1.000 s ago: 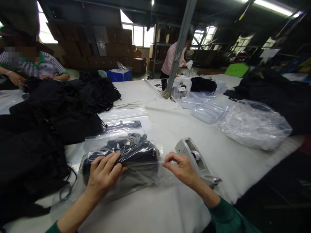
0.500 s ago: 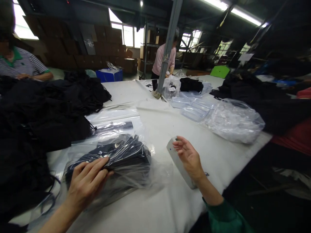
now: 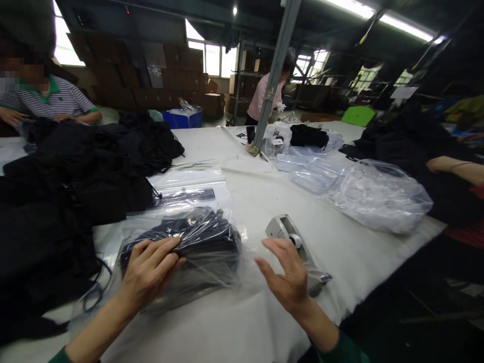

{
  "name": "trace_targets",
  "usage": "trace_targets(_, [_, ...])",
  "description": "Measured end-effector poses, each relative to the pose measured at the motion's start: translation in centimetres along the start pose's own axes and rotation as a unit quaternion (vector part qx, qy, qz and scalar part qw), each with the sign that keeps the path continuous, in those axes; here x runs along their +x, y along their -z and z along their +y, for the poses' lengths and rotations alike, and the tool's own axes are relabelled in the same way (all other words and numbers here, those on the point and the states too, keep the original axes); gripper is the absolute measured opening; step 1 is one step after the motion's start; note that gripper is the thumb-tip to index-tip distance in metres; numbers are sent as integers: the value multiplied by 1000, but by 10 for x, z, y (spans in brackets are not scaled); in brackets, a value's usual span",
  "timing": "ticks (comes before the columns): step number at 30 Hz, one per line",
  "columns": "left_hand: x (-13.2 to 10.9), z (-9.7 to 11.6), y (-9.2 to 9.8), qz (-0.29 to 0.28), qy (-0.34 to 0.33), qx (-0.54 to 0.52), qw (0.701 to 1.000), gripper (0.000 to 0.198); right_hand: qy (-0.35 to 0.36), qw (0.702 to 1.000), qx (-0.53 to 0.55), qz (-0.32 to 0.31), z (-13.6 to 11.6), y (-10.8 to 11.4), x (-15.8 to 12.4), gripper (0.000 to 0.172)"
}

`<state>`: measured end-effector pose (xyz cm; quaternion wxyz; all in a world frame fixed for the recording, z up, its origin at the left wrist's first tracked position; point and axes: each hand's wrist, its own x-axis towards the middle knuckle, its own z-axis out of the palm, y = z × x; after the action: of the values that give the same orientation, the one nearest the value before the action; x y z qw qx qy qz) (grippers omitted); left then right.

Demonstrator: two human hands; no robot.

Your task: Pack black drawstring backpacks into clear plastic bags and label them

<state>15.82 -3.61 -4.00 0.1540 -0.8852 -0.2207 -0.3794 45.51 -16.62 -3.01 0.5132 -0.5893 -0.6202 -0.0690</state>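
A clear plastic bag (image 3: 212,247) with folded black fabric inside lies on the white-covered table (image 3: 249,201). On its left part rests my left hand (image 3: 151,269), fingers laid together over the plastic and the thumb at the near side, pressing the bag. My right hand (image 3: 285,275) is to the right of the bag, thumb and fingers spread, with nothing between them. Just behind it stands a grey tape dispenser (image 3: 308,257) with a small roll, partly covered by the hand. Beyond the bag lies a flat clear bag (image 3: 192,184) with a dark striped print.
Black fabric bags (image 3: 113,166) are heaped at the left. Clear plastic trays (image 3: 313,174) and a full plastic sack (image 3: 381,196) lie at the right, near a metal post (image 3: 272,80). Two people work across the table; another person's arm (image 3: 454,167) reaches in at right.
My right hand has moved down and its thumb has spread from the fingers, uncovering more of the dispenser. The view has shifted left. Another person's arm has appeared at the right.
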Motion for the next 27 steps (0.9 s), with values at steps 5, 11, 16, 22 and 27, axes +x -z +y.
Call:
trace_targets(5, [-1,-3,-1,-16,-9,2,1000,10,161,973,13,-167,-23,-32,29,56])
trace_targets(11, [-6,-10,-1,-23,-76,48,996,33,74,972,128,-180,-8,-66,41,41])
trace_targets(16, [-1,-7,6,-116,-97,95,984,55,17,970,167,-176,-19,-62,41,29])
trace_targets(22, [-8,-6,7,-117,-98,72,986,60,-173,978,85,-81,25,40,22,31])
trace_targets(27, [-18,-14,0,-112,-64,21,991,63,-365,930,7,-37,77,131,-32,55])
